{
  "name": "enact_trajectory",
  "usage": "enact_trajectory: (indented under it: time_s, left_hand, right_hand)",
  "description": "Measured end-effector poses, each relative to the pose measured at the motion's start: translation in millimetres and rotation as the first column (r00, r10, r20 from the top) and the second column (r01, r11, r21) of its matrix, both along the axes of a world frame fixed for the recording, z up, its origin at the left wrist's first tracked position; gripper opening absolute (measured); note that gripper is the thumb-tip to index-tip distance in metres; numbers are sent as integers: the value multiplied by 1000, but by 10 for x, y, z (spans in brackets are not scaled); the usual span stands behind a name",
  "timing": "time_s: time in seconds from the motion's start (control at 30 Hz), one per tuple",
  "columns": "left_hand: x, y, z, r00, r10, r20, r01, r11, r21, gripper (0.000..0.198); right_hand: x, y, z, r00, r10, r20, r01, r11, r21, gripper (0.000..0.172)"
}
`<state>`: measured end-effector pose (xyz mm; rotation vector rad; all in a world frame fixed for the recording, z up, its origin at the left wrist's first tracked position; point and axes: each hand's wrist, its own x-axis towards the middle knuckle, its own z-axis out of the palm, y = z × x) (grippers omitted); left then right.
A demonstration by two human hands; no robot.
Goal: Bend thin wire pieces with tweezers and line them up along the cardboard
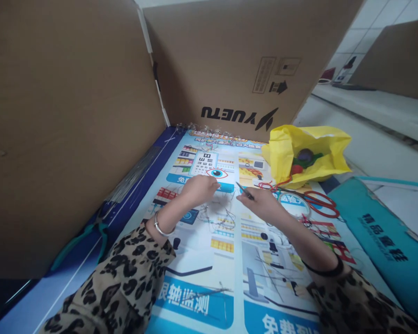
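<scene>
Near the middle of a printed poster [238, 227], my left hand [201, 190] is closed, its fingers pinched together; whatever it holds is too small to make out. To its right, my right hand [259, 202] grips a thin dark pointed tool [245, 190], its tip towards the upper left. The two hands are apart. Thin wire loops [218, 218] lie on the poster below and between them. Red-handled scissors [322, 204] and a clear round ring of tape [295, 205] lie right of my right hand.
Cardboard walls [209, 60] stand behind and left. A yellow bag [282, 157] holding coloured balls is at the back right, beside a teal box [376, 232]. Teal-handled pliers [103, 239] and a bundle of wires [134, 178] lie left. Tangled wire [209, 133] lies along the back.
</scene>
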<state>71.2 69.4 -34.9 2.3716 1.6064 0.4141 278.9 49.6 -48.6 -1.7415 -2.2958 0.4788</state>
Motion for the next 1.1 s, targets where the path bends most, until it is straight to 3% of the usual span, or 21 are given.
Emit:
enact_trajectory:
  time_s: [0.1,0.23,0.57,0.77,0.97,1.1]
  left_hand:
    - [77,-56,7,992,-16,-122,15,1000,-4,33]
    - [129,-97,5,989,-50,-142,47,999,-25,34]
    - [35,40,-83,979,-130,160,153,978,-140,26]
    - [-116,97,-69,917,-183,354,266,942,-202,23]
    - [-335,190,-129,962,-97,257,157,962,-225,21]
    - [-427,224,-219,964,-119,239,190,935,-301,22]
  right_hand:
    - [-88,28,-25,973,0,-230,3,1000,9,26]
    - [-257,41,-60,956,25,-291,-19,1000,24,25]
    - [-310,61,-99,942,-25,-335,38,999,33,25]
    - [-297,28,-170,947,71,-314,20,961,277,25]
    - [-253,32,-347,931,242,-275,-90,879,469,23]
    - [-206,38,-432,921,313,-233,-131,810,571,19]
